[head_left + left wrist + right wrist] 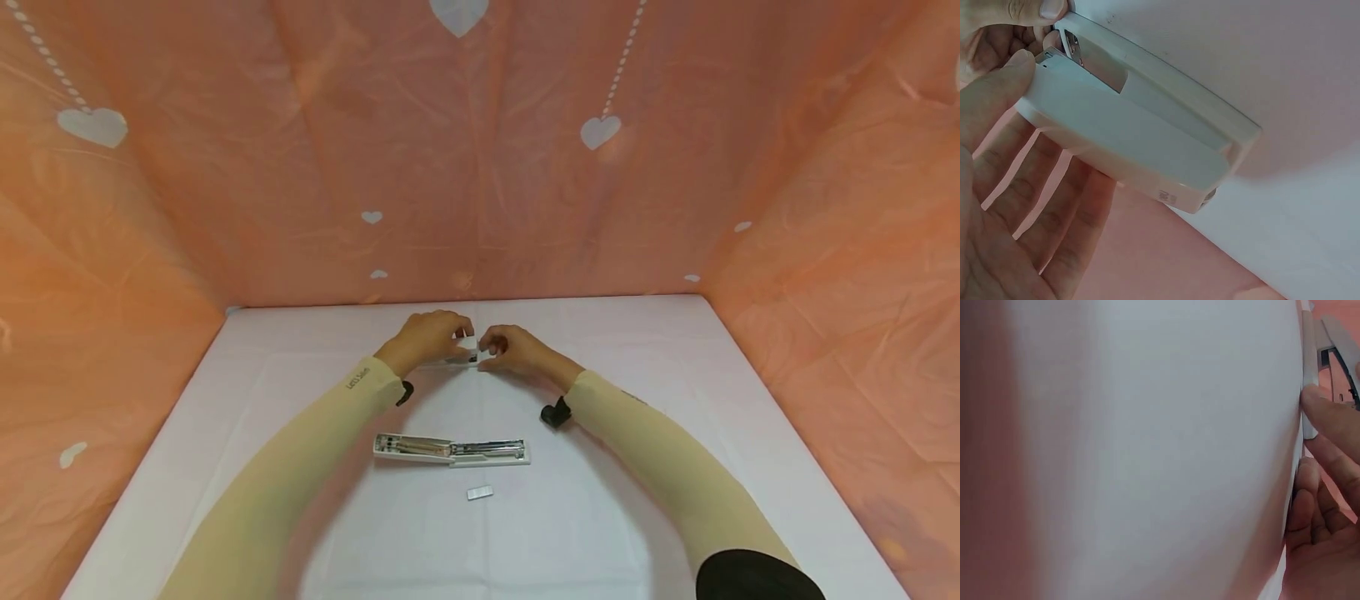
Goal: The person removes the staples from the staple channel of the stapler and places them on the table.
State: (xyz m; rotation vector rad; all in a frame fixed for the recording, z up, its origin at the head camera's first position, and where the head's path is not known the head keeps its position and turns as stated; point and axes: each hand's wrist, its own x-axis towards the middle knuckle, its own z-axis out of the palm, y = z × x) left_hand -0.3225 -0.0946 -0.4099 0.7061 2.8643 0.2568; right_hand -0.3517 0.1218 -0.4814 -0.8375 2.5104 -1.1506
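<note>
A white stapler stands on the table at the back, between both hands. My left hand holds its upper arm by the front end, thumb on one side and fingers spread along the other. My right hand pinches the front end of the stapler's base between thumb and fingers. In the right wrist view the jaws stand apart, the upper arm raised off the base. Part of the stapler is hidden behind my left hand in the head view.
Nearer to me, a second stapler lies opened out flat, its metal insides facing up. A small strip of staples lies in front of it. Orange cloth with pale hearts hangs behind and beside the white table.
</note>
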